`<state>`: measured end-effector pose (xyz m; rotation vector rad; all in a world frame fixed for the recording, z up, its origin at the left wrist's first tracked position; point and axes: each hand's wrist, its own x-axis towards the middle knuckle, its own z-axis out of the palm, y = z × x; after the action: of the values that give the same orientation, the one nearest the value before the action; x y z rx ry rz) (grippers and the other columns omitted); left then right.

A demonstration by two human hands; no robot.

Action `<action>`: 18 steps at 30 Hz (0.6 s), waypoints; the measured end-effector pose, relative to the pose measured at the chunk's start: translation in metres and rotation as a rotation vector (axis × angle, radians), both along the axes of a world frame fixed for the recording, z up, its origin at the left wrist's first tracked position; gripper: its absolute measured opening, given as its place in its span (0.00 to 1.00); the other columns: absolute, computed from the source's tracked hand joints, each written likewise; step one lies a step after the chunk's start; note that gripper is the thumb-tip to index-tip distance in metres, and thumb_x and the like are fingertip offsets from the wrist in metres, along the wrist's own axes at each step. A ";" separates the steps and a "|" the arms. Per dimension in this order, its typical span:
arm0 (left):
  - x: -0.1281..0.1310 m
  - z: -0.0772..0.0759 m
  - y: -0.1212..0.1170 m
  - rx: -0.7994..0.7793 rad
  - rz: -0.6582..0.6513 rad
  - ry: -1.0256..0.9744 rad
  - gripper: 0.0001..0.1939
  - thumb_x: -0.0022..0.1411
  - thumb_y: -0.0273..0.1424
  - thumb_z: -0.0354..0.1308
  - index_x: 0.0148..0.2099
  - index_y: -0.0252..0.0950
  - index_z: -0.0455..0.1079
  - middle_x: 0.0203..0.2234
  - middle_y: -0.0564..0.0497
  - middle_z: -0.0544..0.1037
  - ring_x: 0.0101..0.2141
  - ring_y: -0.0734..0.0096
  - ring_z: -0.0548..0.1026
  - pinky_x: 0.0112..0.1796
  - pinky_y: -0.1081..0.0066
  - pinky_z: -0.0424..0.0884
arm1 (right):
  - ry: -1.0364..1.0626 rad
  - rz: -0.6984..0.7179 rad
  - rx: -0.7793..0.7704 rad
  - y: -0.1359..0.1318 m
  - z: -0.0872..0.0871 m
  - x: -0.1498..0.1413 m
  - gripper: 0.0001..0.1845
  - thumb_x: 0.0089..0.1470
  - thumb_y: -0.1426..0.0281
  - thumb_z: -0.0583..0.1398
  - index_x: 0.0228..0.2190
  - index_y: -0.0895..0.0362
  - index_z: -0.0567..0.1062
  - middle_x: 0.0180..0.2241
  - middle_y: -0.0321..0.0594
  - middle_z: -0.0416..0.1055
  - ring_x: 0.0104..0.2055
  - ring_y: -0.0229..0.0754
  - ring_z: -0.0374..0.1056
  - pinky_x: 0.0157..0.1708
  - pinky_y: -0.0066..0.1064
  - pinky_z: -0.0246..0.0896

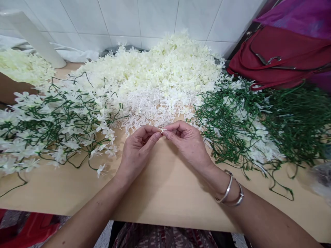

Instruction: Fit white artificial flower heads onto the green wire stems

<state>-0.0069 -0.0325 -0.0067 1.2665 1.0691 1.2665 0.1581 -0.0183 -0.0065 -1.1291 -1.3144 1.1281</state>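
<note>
Head view looks down on a pale wooden table point(165, 193) set against a tiled wall point(155, 17), with the materials spread in a wide arc so that each kind lies within arm's reach. At the back, in the middle, sits the biggest heap: loose cream blossoms point(170, 65). To the left lie green stems with white flowers fitted on point(59, 120), kept apart from the bare or half-dressed green stems point(284, 127) on the right, probably so the two lots do not mix. A red bag point(279, 55) rests behind the right pile, and a white tube point(33, 38) leans at the far left. Just in front of the blossom heap is a smaller drift of thin white plastic pieces point(147, 110), nearest the hands. Two silver bangles point(231, 191) circle the right wrist. Over the bare centre of the table, the left hand point(137, 150) and right hand point(188, 141) meet fingertip to fingertip, both pinched closed on one tiny white piece point(162, 130) held between them.
</note>
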 end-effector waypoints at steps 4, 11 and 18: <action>0.002 0.005 -0.002 0.060 0.066 0.035 0.07 0.64 0.35 0.68 0.42 0.37 0.78 0.36 0.50 0.84 0.38 0.69 0.81 0.43 0.71 0.77 | 0.061 -0.013 -0.002 0.001 0.000 -0.001 0.08 0.53 0.63 0.70 0.31 0.53 0.79 0.27 0.35 0.76 0.31 0.39 0.69 0.35 0.32 0.66; 0.002 0.001 -0.005 0.121 0.106 0.065 0.07 0.65 0.35 0.68 0.43 0.38 0.79 0.38 0.50 0.85 0.39 0.68 0.82 0.44 0.69 0.78 | 0.223 -0.006 -0.090 0.002 -0.001 -0.006 0.15 0.46 0.59 0.74 0.28 0.53 0.78 0.25 0.33 0.75 0.30 0.38 0.68 0.36 0.32 0.66; 0.002 0.002 -0.007 0.173 0.166 0.114 0.05 0.64 0.33 0.69 0.42 0.39 0.80 0.35 0.53 0.84 0.36 0.72 0.81 0.41 0.73 0.77 | 0.240 0.057 -0.085 0.002 -0.005 -0.006 0.12 0.48 0.60 0.73 0.29 0.53 0.79 0.25 0.32 0.75 0.30 0.37 0.70 0.37 0.32 0.68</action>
<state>-0.0054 -0.0397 -0.0048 1.4177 1.1863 1.4514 0.1519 -0.0167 -0.0110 -0.9875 -1.1266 1.3289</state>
